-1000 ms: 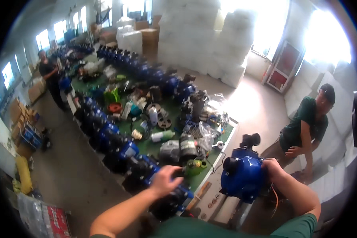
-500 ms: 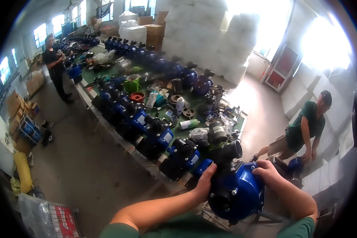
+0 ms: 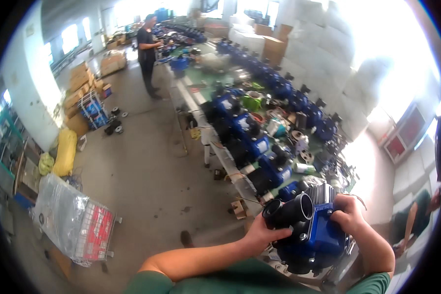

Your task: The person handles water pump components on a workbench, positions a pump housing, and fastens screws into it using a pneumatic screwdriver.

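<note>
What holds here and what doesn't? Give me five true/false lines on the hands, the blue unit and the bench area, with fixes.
1. The left hand is on the black tubular part of the blue metal-housed unit. True.
2. The right hand hangs free of the unit. False: it grips the blue housing.
3. A person in dark clothes stands beside the long green-topped bench. True.
4. The bulging yellow sack lies on the bench. False: it is on the floor, left of the bench.
5. A bright green bucket-shaped object is on the bench. True.
</note>
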